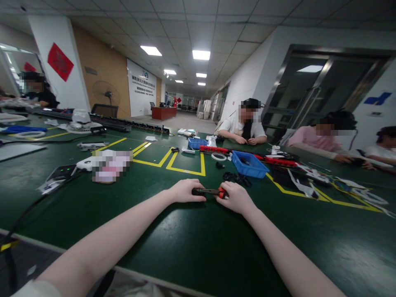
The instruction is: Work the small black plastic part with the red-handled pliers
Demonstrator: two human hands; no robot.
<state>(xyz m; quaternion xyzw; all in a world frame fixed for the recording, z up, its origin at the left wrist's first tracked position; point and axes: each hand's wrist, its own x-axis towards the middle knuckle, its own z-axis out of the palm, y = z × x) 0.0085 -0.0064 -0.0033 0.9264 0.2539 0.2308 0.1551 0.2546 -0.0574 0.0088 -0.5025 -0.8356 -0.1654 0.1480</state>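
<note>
Pliers with red handles lie level between my two hands, just above the green table. My right hand is closed round their handles. A small black part is pinched between the thumb and fingers of my left hand, and the jaws of the pliers reach to it. What the jaws grip is too small to tell. Beyond my right hand, several black parts lie beside a blue bin.
A smaller blue bin, a white ring and red strips lie farther back. At the left are a phone-like device and a black cable. People sit across the table, one person facing me.
</note>
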